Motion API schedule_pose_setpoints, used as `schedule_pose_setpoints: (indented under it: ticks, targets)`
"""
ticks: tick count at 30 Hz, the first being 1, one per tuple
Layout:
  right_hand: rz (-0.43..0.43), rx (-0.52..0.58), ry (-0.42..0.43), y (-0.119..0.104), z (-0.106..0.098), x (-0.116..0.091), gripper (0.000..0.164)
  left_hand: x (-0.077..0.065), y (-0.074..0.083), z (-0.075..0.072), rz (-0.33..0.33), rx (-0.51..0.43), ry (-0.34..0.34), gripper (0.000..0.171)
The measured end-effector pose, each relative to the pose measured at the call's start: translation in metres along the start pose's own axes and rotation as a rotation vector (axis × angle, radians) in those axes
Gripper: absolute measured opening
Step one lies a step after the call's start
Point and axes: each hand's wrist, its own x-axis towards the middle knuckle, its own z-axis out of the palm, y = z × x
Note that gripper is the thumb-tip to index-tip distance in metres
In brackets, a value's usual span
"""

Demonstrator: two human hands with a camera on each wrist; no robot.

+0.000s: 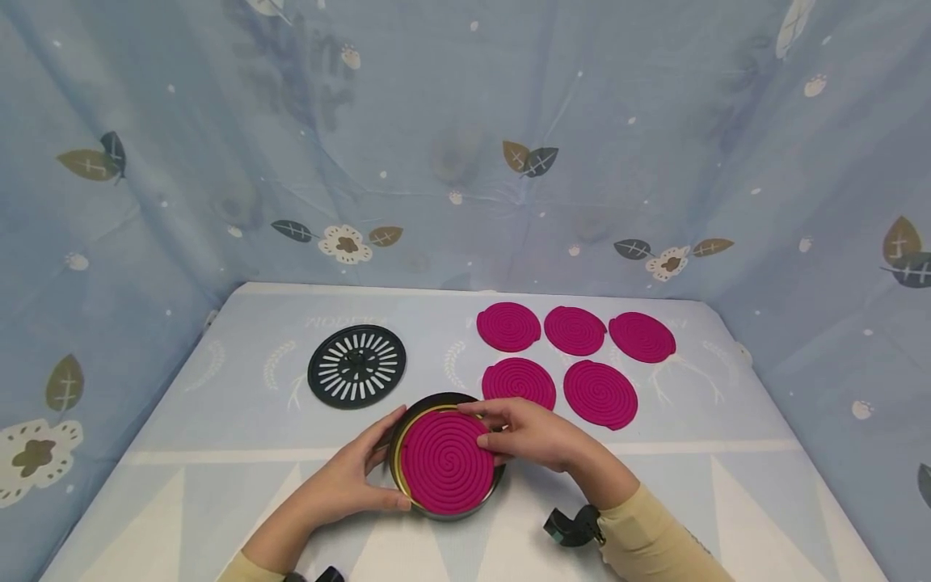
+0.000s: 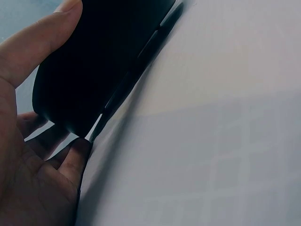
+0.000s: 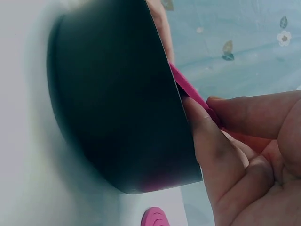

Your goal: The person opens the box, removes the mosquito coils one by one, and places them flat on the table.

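A round black tin [image 1: 438, 398] with a yellowish inner edge stands on the table at front center. My left hand [image 1: 347, 483] grips its left side, thumb at the near rim and fingers round the far side; the left wrist view shows the tin's dark wall [image 2: 103, 61] between thumb and fingers. Over the tin's mouth lies a magenta spiral mosquito coil [image 1: 447, 462]. Its right edge is pinched between thumb and finger of my right hand [image 1: 534, 435]. In the right wrist view the coil [image 3: 192, 90] tilts up from the rim. What lies beneath it is hidden.
Several more magenta coils, such as the front right one [image 1: 600, 394], lie flat behind the tin to the right. A black slotted round lid [image 1: 357, 366] lies back left. Patterned cloth [image 1: 465, 162] hangs behind the table [image 1: 233, 436] and at both sides.
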Motion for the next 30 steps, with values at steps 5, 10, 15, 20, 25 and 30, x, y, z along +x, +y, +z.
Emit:
schedule_pose_setpoints:
  ticks: [5, 10, 15, 20, 25, 30]
  targets:
    - [0.006, 0.040, 0.031, 0.005, -0.001, -0.003, 0.048, 0.002, 0.000, 0.001, 0.000, 0.004, -0.011, 0.121]
    - [-0.018, 0.133, 0.054, 0.009, -0.002, -0.004, 0.049, 0.001, 0.001, 0.000, 0.000, 0.000, -0.013, 0.121]
    - [-0.045, 0.164, 0.103, 0.012, -0.007, -0.007, 0.051, -0.001, 0.002, -0.001, 0.003, -0.002, -0.011, 0.122]
    - [-0.056, 0.180, 0.160, 0.016, -0.015, -0.013, 0.055, -0.001, 0.002, -0.001, 0.004, 0.004, -0.009, 0.122]
    - [-0.065, 0.212, 0.216, 0.021, -0.022, -0.019, 0.057, -0.001, 0.001, -0.002, 0.010, 0.012, -0.009, 0.121]
    - [-0.071, 0.235, 0.278, 0.026, -0.030, -0.029, 0.057, -0.001, 0.000, -0.001, 0.008, 0.005, -0.011, 0.121]
